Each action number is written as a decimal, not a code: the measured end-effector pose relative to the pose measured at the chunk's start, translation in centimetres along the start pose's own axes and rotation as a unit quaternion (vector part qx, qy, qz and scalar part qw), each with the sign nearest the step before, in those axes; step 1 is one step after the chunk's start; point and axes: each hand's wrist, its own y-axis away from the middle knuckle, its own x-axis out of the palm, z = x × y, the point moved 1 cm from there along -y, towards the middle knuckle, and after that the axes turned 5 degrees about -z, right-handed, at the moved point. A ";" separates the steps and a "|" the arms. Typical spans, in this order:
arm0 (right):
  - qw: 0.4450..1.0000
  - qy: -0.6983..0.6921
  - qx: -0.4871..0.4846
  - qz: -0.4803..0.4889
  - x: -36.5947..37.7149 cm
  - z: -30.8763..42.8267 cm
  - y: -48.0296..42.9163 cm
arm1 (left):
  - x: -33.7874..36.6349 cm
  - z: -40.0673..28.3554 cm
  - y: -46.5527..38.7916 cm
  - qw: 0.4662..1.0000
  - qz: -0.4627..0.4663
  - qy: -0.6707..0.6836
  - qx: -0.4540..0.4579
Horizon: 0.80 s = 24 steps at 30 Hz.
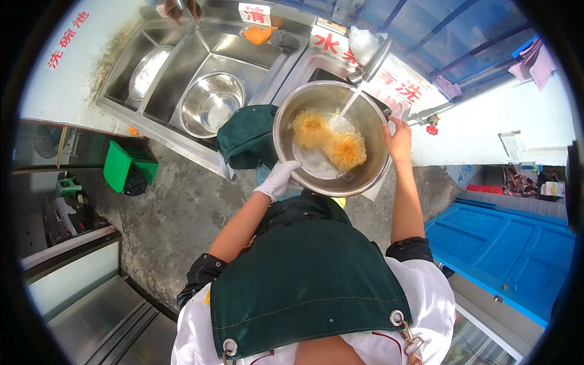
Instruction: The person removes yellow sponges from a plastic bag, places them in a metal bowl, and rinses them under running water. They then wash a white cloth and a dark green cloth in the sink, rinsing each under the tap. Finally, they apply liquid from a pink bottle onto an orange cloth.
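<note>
Water (348, 107) runs from a metal faucet (377, 60) into a wide stainless steel bowl (282, 137), which is tipped a little toward me over the right-hand sink. Two round, frilly yellowish clumps (312, 127) (345, 150), which look like dried snow fungus, sit side by side in the bowl with orange-brown centres. My left hand (279, 180), in a white glove, grips the near-left rim. Bare, my right hand (398, 140) holds the right side of the rim, and some of its fingers are hidden behind the bowl.
Left of the bowl, a dark green cloth bundle (250, 134) hangs over the sink edge. The middle sink holds another steel bowl (212, 106); an orange cloth (259, 34) and a grey scrubber (284, 40) lie behind. A green bin (119, 167) stands on the floor, a blue door (506, 255) at right.
</note>
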 end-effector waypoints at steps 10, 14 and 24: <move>0.974 -0.068 0.205 0.064 4.8 -5.4 3.2 | 0.0 -0.2 -0.1 1.000 0.020 0.002 -0.006; 0.966 -0.111 0.225 0.061 4.7 -5.4 3.2 | 0.0 -0.1 -0.1 1.000 0.018 -0.005 -0.007; 0.950 -0.164 0.257 0.065 5.0 -5.6 3.4 | -0.1 0.0 -0.2 1.000 0.002 -0.029 0.002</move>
